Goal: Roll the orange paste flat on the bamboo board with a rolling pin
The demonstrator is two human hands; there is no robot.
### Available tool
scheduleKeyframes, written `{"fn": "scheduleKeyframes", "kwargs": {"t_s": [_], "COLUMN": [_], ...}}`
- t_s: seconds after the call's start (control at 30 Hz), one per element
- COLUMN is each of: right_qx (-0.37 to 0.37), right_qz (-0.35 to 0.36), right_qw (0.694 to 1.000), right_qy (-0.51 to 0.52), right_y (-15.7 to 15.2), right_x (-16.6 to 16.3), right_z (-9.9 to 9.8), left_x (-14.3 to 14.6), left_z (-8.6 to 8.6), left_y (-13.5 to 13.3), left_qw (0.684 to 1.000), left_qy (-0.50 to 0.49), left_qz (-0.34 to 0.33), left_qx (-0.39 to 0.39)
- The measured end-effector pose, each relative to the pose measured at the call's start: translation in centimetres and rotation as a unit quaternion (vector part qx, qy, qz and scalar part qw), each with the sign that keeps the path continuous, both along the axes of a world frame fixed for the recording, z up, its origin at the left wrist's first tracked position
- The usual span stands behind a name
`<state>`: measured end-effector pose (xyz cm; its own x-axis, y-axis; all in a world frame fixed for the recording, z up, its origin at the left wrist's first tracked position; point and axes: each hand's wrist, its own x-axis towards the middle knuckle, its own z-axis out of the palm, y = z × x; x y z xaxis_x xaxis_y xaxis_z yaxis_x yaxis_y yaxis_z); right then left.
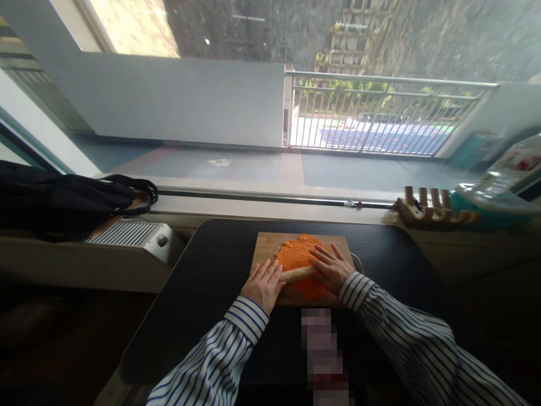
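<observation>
A flattened sheet of orange dough (pixel 298 252) with an uneven edge lies on a wooden board (pixel 264 247). Across the dough rests a pale rolling pin (pixel 298 274), its ends covered by my hands. My left hand (pixel 264 286) lies on the pin's left end with its fingers stretched forward. On the right end, my right hand (pixel 332 269) presses down with fingers outstretched and spread, partly over the dough. Neither hand is wrapped round the pin. A curved metal handle (pixel 357 263) shows at the board's right side.
The board sits on a dark table (pixel 203 282) against a window sill (pixel 253 211). A black bag (pixel 63 200) and a white slatted unit (pixel 131 234) stand left. At the right are a brown slotted holder (pixel 435 211) and a teal container (pixel 486 208). A blurred patch (pixel 323 349) covers the table's front.
</observation>
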<state>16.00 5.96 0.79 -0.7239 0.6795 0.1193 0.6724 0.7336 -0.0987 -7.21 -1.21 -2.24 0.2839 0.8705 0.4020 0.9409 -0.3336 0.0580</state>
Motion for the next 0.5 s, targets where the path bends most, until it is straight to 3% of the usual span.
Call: {"fn": "scheduleKeyframes", "kwargs": {"t_s": [0.23,0.5], "right_qx": [-0.006,-0.058], "right_qz": [-0.062,-0.108], "right_qw": [0.997,0.99], "right_qy": [-0.05,-0.074], "right_y": [1.8,6.1], "right_x": [-1.6,-4.1], "right_z": [0.2,0.8], "left_x": [0.4,-0.6], "left_z": [1.2,1.2], "left_y": [1.5,5.0], "left_qw": [0.999,0.994], "left_qy": [-0.001,-0.027], "left_qz": [0.041,0.094], "left_qx": [-0.011,-0.048]}}
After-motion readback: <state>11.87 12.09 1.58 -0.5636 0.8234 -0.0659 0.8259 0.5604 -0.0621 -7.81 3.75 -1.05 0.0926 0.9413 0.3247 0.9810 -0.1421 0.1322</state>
